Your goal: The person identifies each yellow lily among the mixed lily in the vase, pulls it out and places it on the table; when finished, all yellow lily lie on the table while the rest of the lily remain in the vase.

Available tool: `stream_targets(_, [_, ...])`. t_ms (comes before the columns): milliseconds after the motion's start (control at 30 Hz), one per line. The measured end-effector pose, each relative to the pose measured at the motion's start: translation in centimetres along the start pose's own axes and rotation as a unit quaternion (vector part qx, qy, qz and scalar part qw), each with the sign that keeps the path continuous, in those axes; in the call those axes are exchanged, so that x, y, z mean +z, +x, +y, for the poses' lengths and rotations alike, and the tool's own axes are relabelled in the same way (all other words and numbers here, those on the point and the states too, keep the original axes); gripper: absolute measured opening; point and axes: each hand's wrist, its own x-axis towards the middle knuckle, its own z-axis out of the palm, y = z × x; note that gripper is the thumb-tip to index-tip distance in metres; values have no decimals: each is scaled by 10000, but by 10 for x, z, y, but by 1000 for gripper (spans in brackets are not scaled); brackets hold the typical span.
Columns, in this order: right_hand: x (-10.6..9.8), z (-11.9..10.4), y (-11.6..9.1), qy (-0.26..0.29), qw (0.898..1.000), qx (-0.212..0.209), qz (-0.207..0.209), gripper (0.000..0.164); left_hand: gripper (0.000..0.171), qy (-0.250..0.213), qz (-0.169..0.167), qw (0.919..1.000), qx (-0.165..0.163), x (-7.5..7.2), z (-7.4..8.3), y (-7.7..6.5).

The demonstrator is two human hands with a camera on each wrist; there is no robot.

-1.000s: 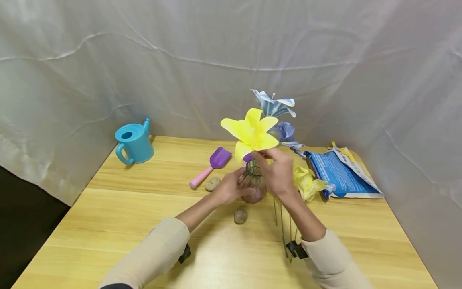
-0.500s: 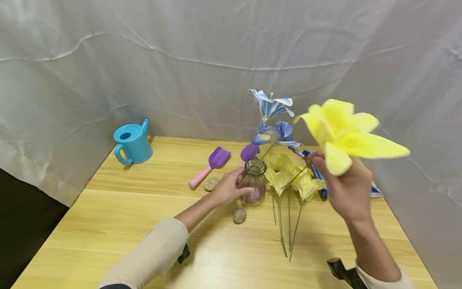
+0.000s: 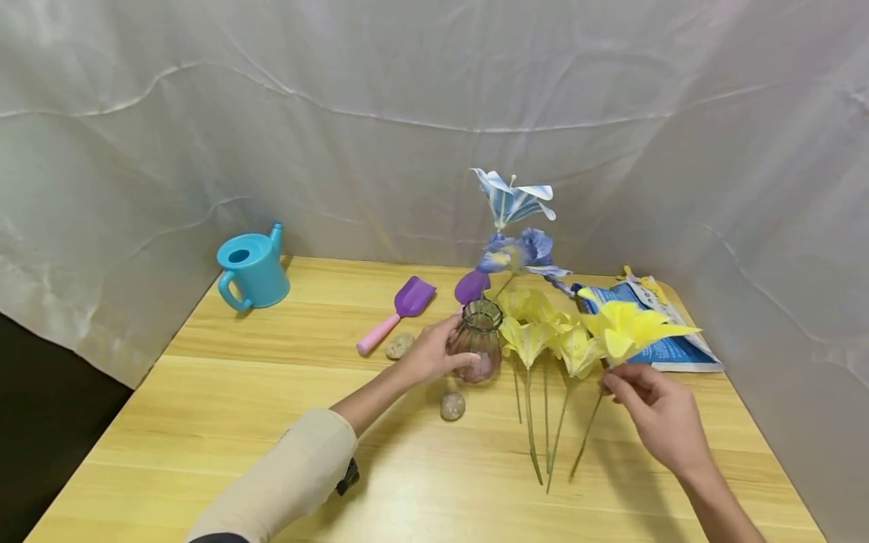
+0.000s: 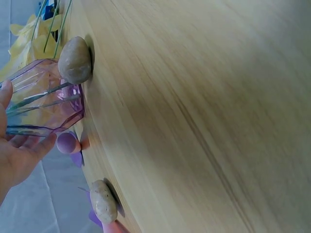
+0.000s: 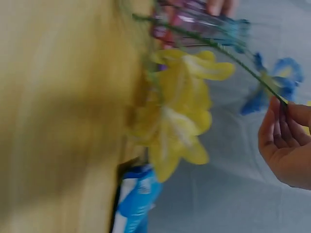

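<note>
My left hand (image 3: 434,353) holds the ribbed, purple-tinted glass vase (image 3: 479,354) round its side, with fingers and thumb curled about it. The vase stands upright on the table. To the right, my right hand (image 3: 658,411) pinches the green stem of a yellow lily (image 3: 626,330); the stem points down and left. More yellow lilies (image 3: 526,339) lie between the vase and that hand, stems toward me. A blue iris (image 3: 519,253) and a pale blue lily (image 3: 512,197) rise behind the vase; whether their stems stand in it I cannot tell.
A blue watering can (image 3: 254,270) stands at back left. A purple toy shovel (image 3: 400,313) lies left of the vase, with another purple piece (image 3: 471,287) behind it. Stones (image 3: 452,406) (image 3: 400,345) sit nearby. A blue packet (image 3: 655,332) lies at back right.
My right hand has taken the yellow lily from the vase's mouth, swung it right and lowered it beside the other lilies. My left hand has kept its hold on the vase.
</note>
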Motion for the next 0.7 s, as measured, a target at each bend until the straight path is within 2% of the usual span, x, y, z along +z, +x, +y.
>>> stream_targets(133, [13, 11, -6, -129, 9966, 441, -685, 15, 87, 9, -29, 10000, -73, 0, 1, -1])
stream_targets(233, [25, 13, -4, -115, 9923, 759, -973, 15, 85, -5, -40, 10000, -62, 0, 0, 0])
stream_targets(500, [56, 16, 22, -367, 9891, 949, -1067, 13, 84, -1, -16, 10000, -44, 0, 0, 0])
stream_targets(700, [70, 27, 35, -237, 9819, 1406, -1243, 18, 85, -17, -26, 9999, -101, 1, 0, 0])
